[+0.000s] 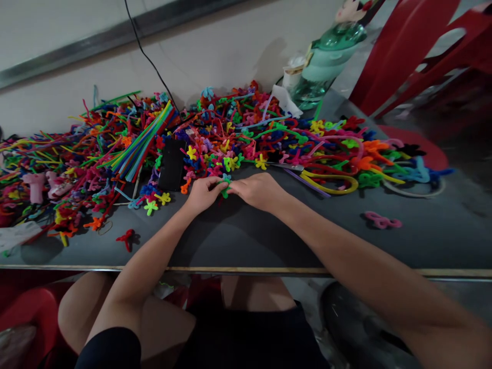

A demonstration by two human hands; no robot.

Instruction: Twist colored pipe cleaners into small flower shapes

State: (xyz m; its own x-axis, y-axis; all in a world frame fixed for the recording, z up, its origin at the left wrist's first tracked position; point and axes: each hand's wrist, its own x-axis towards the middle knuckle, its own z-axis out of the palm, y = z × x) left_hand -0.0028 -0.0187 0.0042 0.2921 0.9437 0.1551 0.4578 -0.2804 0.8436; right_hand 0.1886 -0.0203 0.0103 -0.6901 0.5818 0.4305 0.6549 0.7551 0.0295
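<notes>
Together, left hand (203,195) and right hand (258,190) pinch green fuzzy wire (225,193).

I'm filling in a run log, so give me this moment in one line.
left hand: pinching green piece; right hand: same piece; beyond: colorful pile; right: pink piece; left: red piece

dim light casts soft shadows and the edges look stretched

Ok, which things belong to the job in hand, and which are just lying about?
Likely the job:
green and blue piece, in the left hand and right hand
bundle of pipe cleaners
heap of fuzzy shapes

Probably just lying about:
black phone
green bottle
red chair
</notes>
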